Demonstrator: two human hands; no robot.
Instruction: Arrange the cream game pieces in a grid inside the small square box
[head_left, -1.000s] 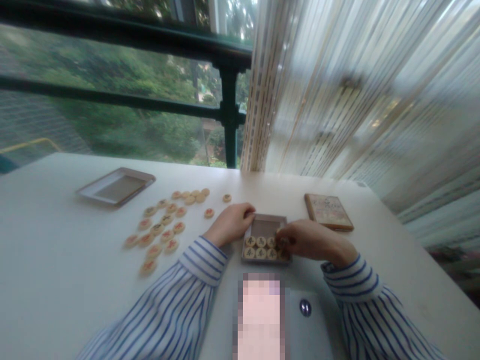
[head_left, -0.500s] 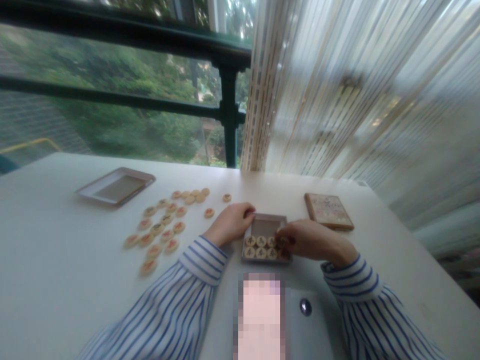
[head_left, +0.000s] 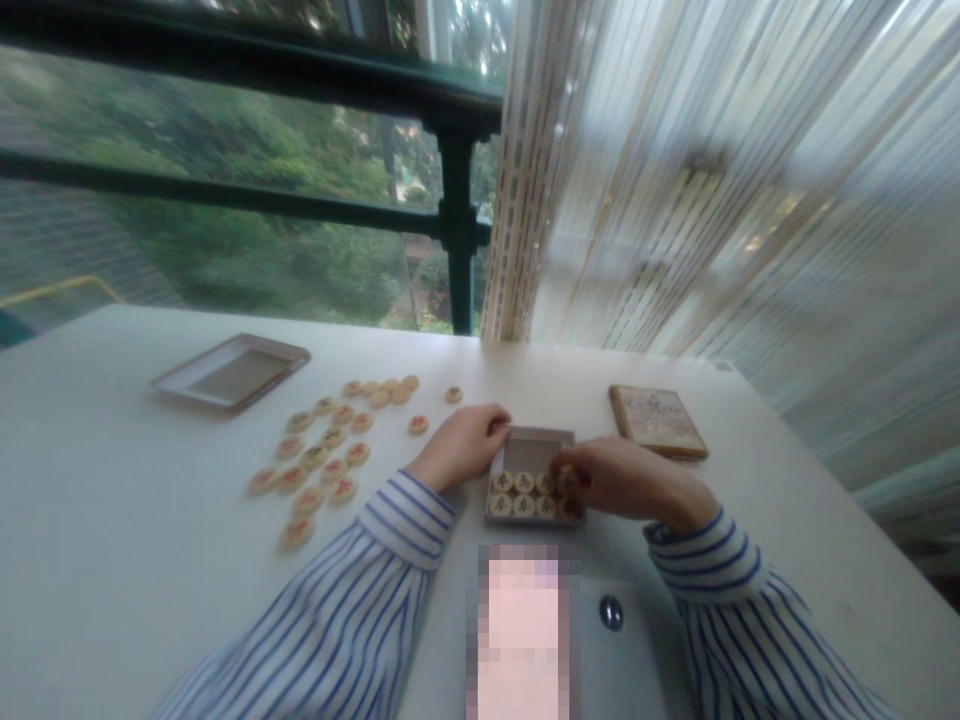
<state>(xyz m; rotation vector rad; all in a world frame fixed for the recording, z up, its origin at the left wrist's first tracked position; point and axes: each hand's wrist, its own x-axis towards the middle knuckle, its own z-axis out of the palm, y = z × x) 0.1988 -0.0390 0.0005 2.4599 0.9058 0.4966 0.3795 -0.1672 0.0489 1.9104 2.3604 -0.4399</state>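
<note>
A small open box (head_left: 529, 447) sits on the white table (head_left: 112, 520) in front of me, with several round wooden game pieces (head_left: 523, 495) laid in rows at its near end. My left hand (head_left: 463, 444) grips the box's far left corner, fingers curled on the rim. My right hand (head_left: 619, 479) is over the box's right side, fingertips pinched on a wooden piece (head_left: 566, 481) just above the rows. Several loose wooden pieces (head_left: 330, 452) with red or dark marks lie scattered to the left.
A shallow box lid (head_left: 232, 372) lies at the far left of the table. A folded wooden board (head_left: 657, 421) lies to the right of the box. A grey device (head_left: 611, 640) sits at the near edge. Window railing and striped curtain stand behind.
My right hand has shifted slightly left over the box with the piece in its fingertips. My left hand has stayed on the box corner.
</note>
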